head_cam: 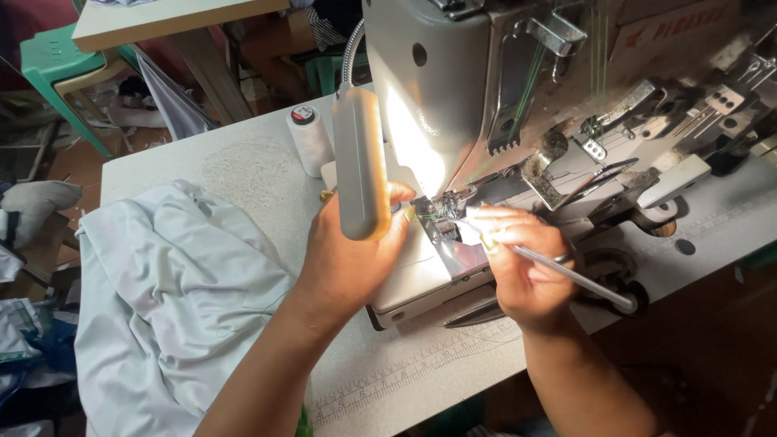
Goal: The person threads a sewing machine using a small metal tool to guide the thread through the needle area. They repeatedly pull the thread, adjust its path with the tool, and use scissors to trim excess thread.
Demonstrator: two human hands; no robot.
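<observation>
Right at the needle area (443, 204) of the sewing machine (486, 97), glare washes out the fine parts and thread can't be made out. The lamp (360, 162) hangs in front, hiding part of the left hand (348, 259), whose fingertips touch the machine bed beside the needle; whether they pinch anything, can't tell. The right hand (526, 267), just right of the needle, pinches a slim metal tool (566, 275). Far left stands a white spool (310, 139); pale cloth (170, 299) lies heaped near left on the table (405, 372).
</observation>
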